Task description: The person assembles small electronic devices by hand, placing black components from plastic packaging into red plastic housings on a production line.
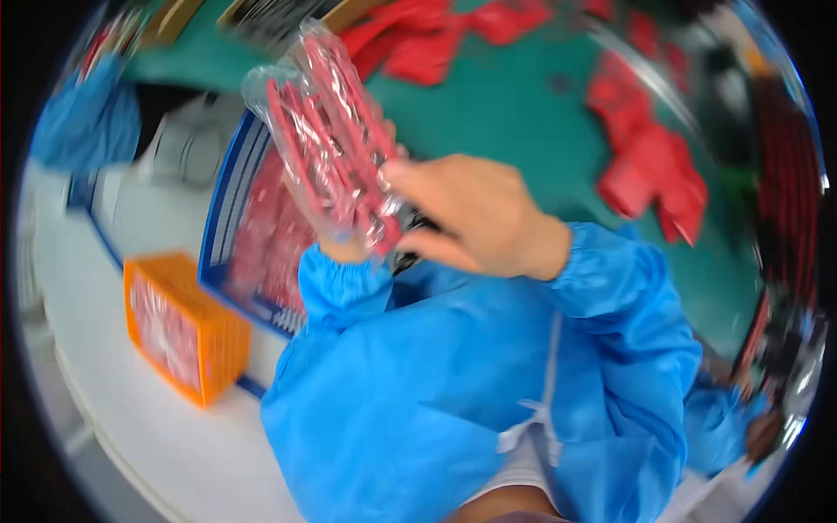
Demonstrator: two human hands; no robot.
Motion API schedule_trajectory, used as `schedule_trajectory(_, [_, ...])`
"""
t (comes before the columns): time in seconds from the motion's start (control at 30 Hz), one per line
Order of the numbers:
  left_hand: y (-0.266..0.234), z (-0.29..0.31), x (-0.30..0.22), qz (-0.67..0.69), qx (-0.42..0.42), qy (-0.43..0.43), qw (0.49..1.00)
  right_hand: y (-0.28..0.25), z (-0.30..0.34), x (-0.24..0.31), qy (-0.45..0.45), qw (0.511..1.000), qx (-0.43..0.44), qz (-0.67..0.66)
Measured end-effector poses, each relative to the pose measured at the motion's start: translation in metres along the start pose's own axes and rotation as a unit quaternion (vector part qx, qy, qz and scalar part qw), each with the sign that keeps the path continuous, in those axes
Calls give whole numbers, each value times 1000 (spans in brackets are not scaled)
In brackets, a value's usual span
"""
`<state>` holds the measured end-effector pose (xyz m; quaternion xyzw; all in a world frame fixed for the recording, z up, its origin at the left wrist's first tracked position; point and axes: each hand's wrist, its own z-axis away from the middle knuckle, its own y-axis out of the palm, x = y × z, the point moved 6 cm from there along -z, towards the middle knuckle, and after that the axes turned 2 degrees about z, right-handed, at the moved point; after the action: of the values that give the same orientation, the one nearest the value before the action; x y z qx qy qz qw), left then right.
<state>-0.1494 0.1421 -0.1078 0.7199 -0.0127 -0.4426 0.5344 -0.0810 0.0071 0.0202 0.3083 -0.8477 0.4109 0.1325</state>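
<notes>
Two clear plastic bags of pinkish-red sticks (pixel 336 131) are held side by side above the left edge of the green table, their far ends tilted up. My left hand (pixel 338 247) supports them from beneath; most of its fingers are hidden behind the bags. From the right, my right hand (pixel 484 209) grips the near edge of the bags between thumb and fingers. Below and left of them stands a blue crate (pixel 215 222) with more clear-wrapped red packs (pixel 266 235) inside. Motion blur hides exactly what the sticks are.
Flat red pieces (pixel 423 57) lie along the far side of the green table (pixel 514 105), and further red pieces (pixel 654 174) lie at right. An orange basket (pixel 225 349) of wrapped packs sits on the pale floor. People in blue clothing (pixel 91 118) appear at far left and lower right.
</notes>
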Motion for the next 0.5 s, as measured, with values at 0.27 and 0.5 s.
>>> schedule_trajectory(0.27, [174, 2, 131, 58, 137, -147, 978, -142, 96, -14, 75, 937, -216, 265])
schedule_trajectory(0.5, [202, -10, 166, 188, 84, -304, 930, -210, 139, -46, 193, 875, -443, 19])
